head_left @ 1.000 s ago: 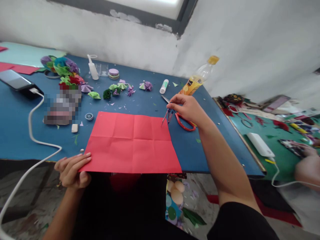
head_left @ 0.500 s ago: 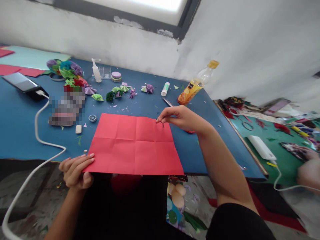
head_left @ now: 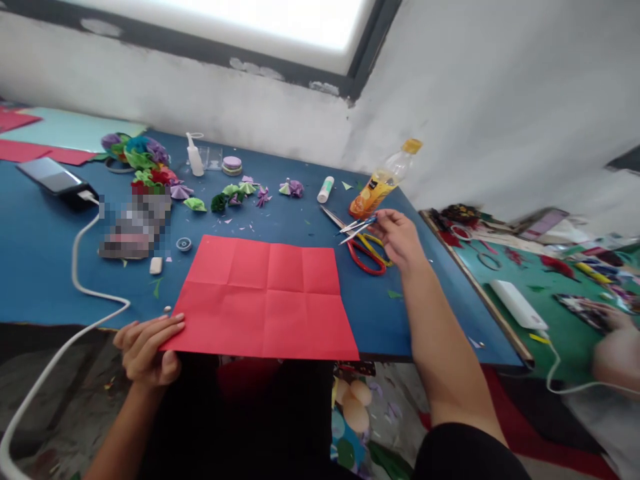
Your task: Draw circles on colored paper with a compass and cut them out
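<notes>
A creased sheet of red paper (head_left: 260,300) lies at the table's front edge, its near side reaching the edge. My left hand (head_left: 153,347) grips its near left corner, fingers on top and thumb at the front. Past the sheet's right side, my right hand (head_left: 397,237) is raised and pinches a drawing compass (head_left: 357,228) by its blue top. Its two thin metal legs point left, slightly spread. Just beneath it lie large scissors (head_left: 369,259) with red and yellow handles, partly covered by the compass and hand.
A juice bottle (head_left: 383,183) and a glue stick (head_left: 325,189) stand or lie behind the scissors. Folded paper flowers (head_left: 233,195) and scraps are strewn farther back. At left, a white cable (head_left: 75,253) runs from a phone (head_left: 53,179). Another person's hand (head_left: 613,317) is at the green table.
My right hand has moved right with the compass, from the sheet's far edge to above the scissors, which now show. My left hand stays on the corner.
</notes>
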Motion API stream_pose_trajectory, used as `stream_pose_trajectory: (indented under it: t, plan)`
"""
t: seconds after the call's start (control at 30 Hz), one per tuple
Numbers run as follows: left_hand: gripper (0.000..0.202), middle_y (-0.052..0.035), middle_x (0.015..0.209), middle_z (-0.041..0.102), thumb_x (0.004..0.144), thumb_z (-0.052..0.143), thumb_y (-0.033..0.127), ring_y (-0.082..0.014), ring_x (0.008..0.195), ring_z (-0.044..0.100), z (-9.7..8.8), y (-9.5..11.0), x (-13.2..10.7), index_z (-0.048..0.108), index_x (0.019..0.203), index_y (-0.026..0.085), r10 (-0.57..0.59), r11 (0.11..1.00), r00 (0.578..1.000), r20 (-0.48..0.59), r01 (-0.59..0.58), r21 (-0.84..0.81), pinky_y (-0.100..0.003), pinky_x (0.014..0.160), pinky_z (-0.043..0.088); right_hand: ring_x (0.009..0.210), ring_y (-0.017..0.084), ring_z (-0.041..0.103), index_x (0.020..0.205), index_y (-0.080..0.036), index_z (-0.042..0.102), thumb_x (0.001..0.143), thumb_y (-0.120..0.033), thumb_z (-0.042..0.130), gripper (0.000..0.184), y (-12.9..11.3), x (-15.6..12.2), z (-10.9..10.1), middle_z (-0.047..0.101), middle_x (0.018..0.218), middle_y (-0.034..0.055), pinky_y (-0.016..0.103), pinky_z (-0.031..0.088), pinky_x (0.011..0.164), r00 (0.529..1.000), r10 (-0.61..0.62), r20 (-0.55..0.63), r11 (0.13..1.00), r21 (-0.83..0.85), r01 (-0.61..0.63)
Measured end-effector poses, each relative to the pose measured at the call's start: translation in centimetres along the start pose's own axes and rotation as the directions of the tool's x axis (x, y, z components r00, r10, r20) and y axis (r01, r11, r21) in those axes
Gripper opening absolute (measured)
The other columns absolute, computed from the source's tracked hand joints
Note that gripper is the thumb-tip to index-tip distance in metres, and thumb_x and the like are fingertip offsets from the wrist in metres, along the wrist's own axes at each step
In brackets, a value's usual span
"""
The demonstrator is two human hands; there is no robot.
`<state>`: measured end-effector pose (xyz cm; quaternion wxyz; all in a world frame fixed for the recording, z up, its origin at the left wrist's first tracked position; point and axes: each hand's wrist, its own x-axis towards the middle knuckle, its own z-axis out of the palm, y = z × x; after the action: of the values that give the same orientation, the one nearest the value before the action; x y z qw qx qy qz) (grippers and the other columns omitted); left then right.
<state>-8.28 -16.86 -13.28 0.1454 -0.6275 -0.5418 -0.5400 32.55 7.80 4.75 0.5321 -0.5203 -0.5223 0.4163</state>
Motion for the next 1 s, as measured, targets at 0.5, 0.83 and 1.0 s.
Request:
stream_pose_trajectory:
  t: [0.5,0.83,1.0]
  plan:
    - [0.024,-0.0071,0.097,0.075,0.085,0.054,0.021,-0.0255,0.092,0.067,-2.0,2.5,2.3,0.065,0.106,0.025,0.108,0.98,0.99,0.091,-0.121,0.157,-0.045,0.094,0.039,0.072,0.012,0.069,0.064,-0.021,0.059,0.07,-0.012,0.075,0.02,3.3,-2.6,6.9,0.061,0.067,-0.0041,0.024,0.062,0.075,0.973,0.223,0.054,0.9,0.373,-0.227]
    - [0.026,-0.0087,0.103,0.072,0.092,0.047,0.034,-0.0236,0.098,0.066,-3.6,5.1,8.4,0.067,0.099,0.018,-0.139,0.978,0.952,0.272,0.088,0.192,-0.037,0.092,0.046,0.059,0.009,0.064,0.071,-0.02,0.058,0.065,-0.019,0.082,0.024,3.4,-2.5,7.1,0.062,0.062,-0.0061,0.016,0.056,0.053,0.971,0.237,-0.004,0.89,0.401,-0.216]
    - [0.042,-0.0142,0.114,0.068,0.089,0.045,0.043,-0.0295,0.105,0.064,-1.6,4.3,13.6,0.061,0.114,0.013,-0.436,0.83,0.837,0.332,0.231,0.509,-0.039,0.09,0.05,0.065,0.007,0.063,0.07,-0.019,0.055,0.068,-0.023,0.078,0.024,4.5,-2.3,8.2,0.058,0.064,-0.0069,0.018,0.057,0.068,0.988,0.149,-0.037,0.935,0.331,-0.128]
